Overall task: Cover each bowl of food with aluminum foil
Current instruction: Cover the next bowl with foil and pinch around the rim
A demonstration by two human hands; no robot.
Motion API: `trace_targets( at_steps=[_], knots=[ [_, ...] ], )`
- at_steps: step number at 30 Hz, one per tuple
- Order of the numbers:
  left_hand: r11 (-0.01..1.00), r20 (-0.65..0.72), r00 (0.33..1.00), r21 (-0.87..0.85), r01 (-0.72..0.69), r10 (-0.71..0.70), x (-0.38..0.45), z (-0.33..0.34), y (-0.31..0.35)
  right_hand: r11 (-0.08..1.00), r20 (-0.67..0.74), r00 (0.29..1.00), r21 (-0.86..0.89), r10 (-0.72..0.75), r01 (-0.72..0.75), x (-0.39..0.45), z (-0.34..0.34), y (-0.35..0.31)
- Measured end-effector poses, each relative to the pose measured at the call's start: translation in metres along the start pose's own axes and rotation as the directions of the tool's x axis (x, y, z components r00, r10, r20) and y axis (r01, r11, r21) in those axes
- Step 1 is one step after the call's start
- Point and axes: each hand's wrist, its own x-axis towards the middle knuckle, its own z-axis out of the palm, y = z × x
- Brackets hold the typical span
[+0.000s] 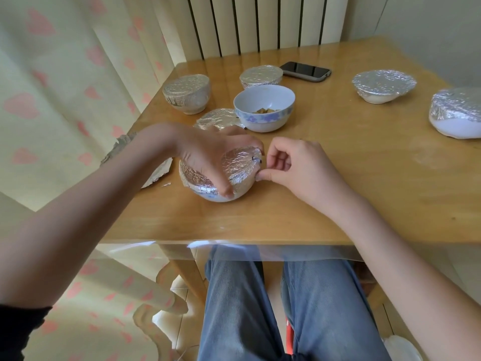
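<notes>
Your left hand [208,157] lies spread over the top of the near bowl [221,195], fingers curled down its foil cover [238,165] and pressing it to the rim; thumb reaches the near side of the bowl wall. Your right hand [291,165] sits just beside the bowl's right edge, fingers curled, thumb and forefinger pinching the foil's edge where it folds under the rim. That bowl stands near the front left of the wooden table [338,204]. Tally so far: four bowls read as done, the left foil-covered bowl [187,93], the back foil-covered bowl [261,76], the right foil-covered bowl [384,84] and the far-right foil-covered bowl [456,110] at the frame's edge. One open blue-patterned bowl [264,110], food visible inside, has no cover; a loose foil sheet [220,118] lies touching its left side, likely meant for it. So judge this as the fifth bowl nearly sealed, one left. A smartphone [305,71] lies behind, and torn foil scraps [156,175] at the left table edge.
</notes>
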Motion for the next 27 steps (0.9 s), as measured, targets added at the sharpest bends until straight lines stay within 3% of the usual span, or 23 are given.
trace_targets(
  at_steps=[4,8,12,19,27],
  knots=[
    [0.993,-0.006,0.993,-0.019,0.115,-0.115,-0.002,0.006,0.001,1.0,-0.001,1.0,0.002,0.014,-0.014,-0.024,-0.002,-0.007],
    [0.989,0.05,0.99,-0.06,0.134,-0.131,-0.009,0.004,-0.001,0.999,0.019,1.0,-0.033,0.017,-0.017,-0.032,0.003,-0.02],
    [0.999,-0.021,0.999,-0.032,0.026,-0.026,-0.022,-0.006,-0.009,0.994,0.022,0.998,-0.097,0.051,-0.048,-0.028,0.002,-0.026],
    [0.993,0.048,0.992,-0.042,-0.112,0.114,-0.012,0.002,-0.002,0.985,0.045,0.997,-0.162,0.058,-0.05,-0.022,0.004,-0.034],
    [0.99,0.053,0.99,-0.064,-0.127,0.13,-0.009,0.0,0.002,0.996,0.132,0.989,0.047,0.066,-0.073,-0.003,-0.001,-0.025]
  ],
)
